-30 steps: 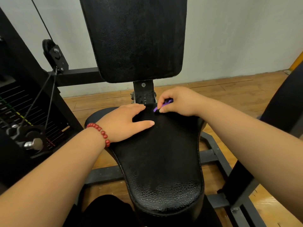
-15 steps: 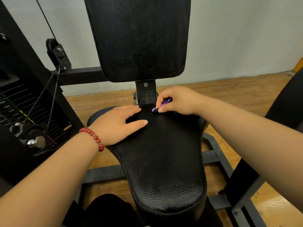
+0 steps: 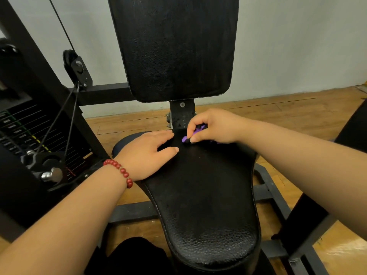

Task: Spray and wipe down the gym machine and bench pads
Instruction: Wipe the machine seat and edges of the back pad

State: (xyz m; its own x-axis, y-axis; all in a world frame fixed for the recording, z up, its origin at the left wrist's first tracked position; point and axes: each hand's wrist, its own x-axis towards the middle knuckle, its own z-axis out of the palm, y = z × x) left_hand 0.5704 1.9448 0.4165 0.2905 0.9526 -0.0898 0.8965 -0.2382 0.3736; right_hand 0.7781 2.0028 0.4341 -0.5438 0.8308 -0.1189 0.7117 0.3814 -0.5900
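Observation:
A black padded seat [image 3: 208, 195] runs from the bottom centre up to a black back pad [image 3: 172, 46] standing upright behind it. My left hand [image 3: 147, 153] lies flat on the seat's far left part, fingers straight, a red bead bracelet on the wrist. At the seat's far end, just below the post, my right hand [image 3: 212, 126] has its fingers curled round a small purple cloth [image 3: 195, 132] and holds it against the pad. Most of the cloth is hidden inside the hand.
A weight stack [image 3: 21, 132] with cable and pulley [image 3: 76, 68] stands at the left. The black steel frame [image 3: 278, 199] spreads over the wooden floor under and right of the seat. A pale wall is behind. Dark clothing [image 3: 135, 255] shows at the bottom.
My view has drifted slightly, so the machine sits a little further right in frame. Both hands stay at the seat's far end, with the right hand still gripping the purple cloth.

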